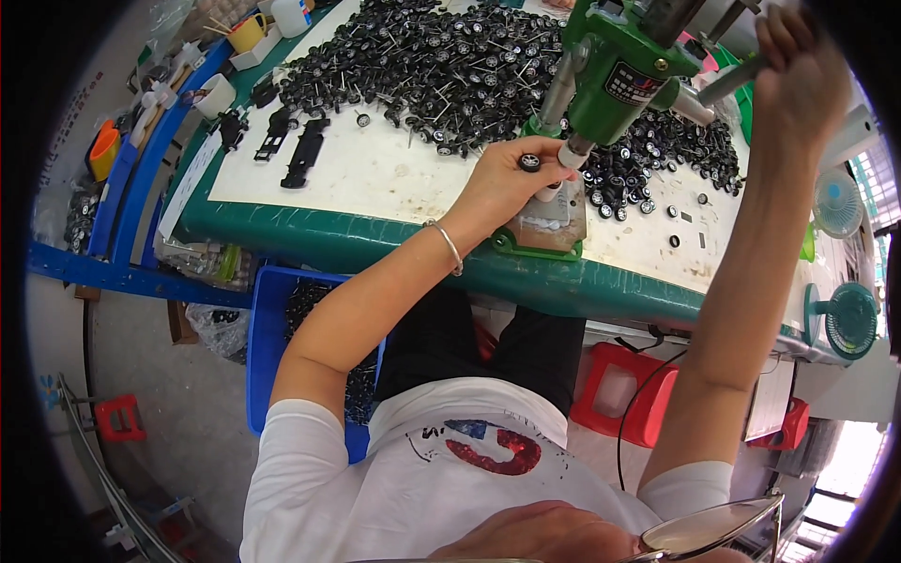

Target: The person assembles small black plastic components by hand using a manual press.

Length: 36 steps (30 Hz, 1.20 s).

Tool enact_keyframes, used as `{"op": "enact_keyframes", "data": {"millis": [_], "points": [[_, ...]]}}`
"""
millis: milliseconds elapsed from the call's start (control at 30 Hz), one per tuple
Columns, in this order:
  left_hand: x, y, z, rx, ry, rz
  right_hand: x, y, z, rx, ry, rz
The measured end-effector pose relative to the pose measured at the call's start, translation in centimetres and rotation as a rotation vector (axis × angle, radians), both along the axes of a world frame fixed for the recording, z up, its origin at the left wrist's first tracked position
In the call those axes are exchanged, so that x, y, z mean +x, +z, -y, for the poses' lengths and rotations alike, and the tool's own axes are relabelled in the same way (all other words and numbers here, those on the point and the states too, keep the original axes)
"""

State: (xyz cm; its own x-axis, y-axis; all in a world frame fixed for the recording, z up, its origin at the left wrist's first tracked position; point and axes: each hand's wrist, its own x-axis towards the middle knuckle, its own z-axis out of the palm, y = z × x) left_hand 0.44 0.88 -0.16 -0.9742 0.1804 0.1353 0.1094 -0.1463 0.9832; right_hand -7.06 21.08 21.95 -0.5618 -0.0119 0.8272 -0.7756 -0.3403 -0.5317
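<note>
My left hand (504, 186) is under the ram of a green hand press (615, 94), its fingers closed in a pinch. A small black toy wheel (529, 162) with a silvery hub shows at those fingers; the fingertips partly hide what else they hold. Directly below sits the press base (544, 230), with a pale block on it. Raised at the upper right, my right hand (800, 80) is wrapped round the press's metal lever (735, 81), slightly blurred. Behind the press a large heap of black toy wheels (441, 70), many on thin metal axles, covers the white worktop (357, 188).
Black toy car chassis (305, 153) lie at the left. A white cup (216, 97) and a yellow mug (248, 34) stand at the far left. Below the table edge are a blue bin (267, 347) and a red stool (624, 394). Small fans (849, 319) stand at the right.
</note>
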Motion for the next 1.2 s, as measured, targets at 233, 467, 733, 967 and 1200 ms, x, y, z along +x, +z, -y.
{"op": "enact_keyframes", "data": {"millis": [233, 467, 733, 967, 1200], "points": [[-1.2, -1.7, 4.0, 0.5, 0.187, 0.134, -7.5, -0.8, 0.5, -0.096, 0.6, 0.685], [-0.8, -2.3, 9.8, -0.467, 0.4, -0.027, -2.2, -3.6, 2.8, -0.078, -0.096, 0.487], [-2.3, -3.9, 8.7, -1.064, 0.387, -0.379, -0.9, -9.6, -2.6, 0.015, -0.131, 0.589], [-0.8, -3.6, 9.7, -0.723, 0.205, -0.273, 3.0, -16.2, -8.7, 0.156, -0.21, 0.749], [0.2, -2.0, 10.4, 0.102, 0.167, 0.252, 5.7, -23.0, -7.9, 0.735, -0.425, 0.765]]}}
